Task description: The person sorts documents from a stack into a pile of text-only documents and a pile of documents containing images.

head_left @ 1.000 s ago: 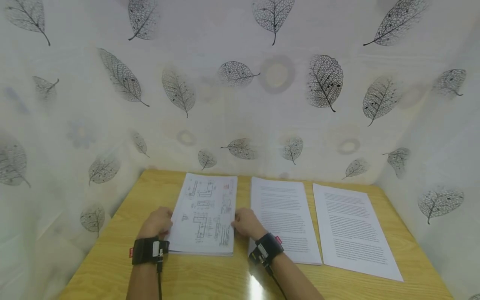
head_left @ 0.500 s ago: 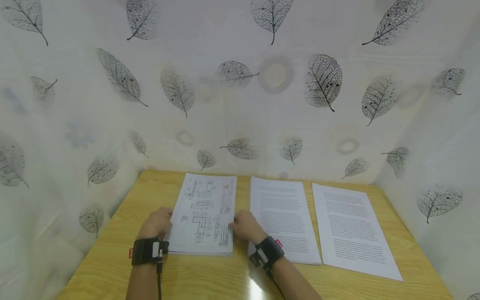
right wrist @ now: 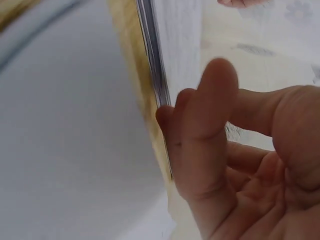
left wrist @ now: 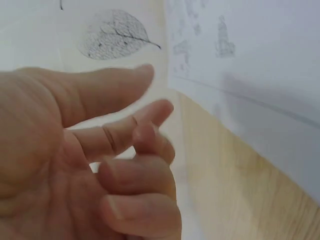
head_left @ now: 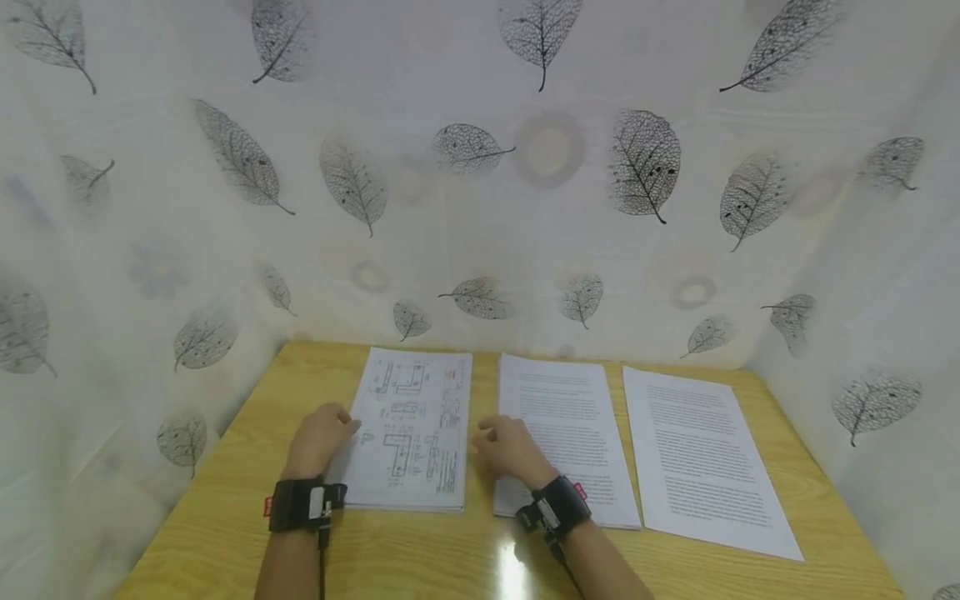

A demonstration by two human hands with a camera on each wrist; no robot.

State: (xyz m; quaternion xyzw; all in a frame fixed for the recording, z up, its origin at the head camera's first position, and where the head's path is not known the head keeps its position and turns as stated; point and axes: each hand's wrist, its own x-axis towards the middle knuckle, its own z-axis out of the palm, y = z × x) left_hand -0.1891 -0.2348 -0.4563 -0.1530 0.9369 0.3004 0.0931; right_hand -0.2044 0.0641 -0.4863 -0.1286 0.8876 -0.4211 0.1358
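A stack of white sheets (head_left: 420, 425) topped by a technical drawing lies on the left part of the wooden table. My left hand (head_left: 318, 437) hovers by its left edge, overlapping that edge in the head view. In the left wrist view the thumb and loosely bent fingers (left wrist: 135, 172) stand apart and hold nothing. Opposite, my right hand (head_left: 513, 450) is just off the drawing stack's right edge, over the left side of a printed text stack (head_left: 570, 417). Its relaxed fingers (right wrist: 205, 130) are close to the layered paper edge (right wrist: 152, 50) in the right wrist view.
Farther right lies white paper printed with text (head_left: 708, 458), slightly turned. Leaf-patterned curtain (head_left: 480, 217) encloses the back and sides of the wooden table (head_left: 420, 558). Each wrist wears a black strap (head_left: 296, 504) with a camera and cable.
Both hands have let go of the drawing stack's side edges. The left hand has risen slightly up and right; the right hand has moved right, away from the stack. The papers lie as before.
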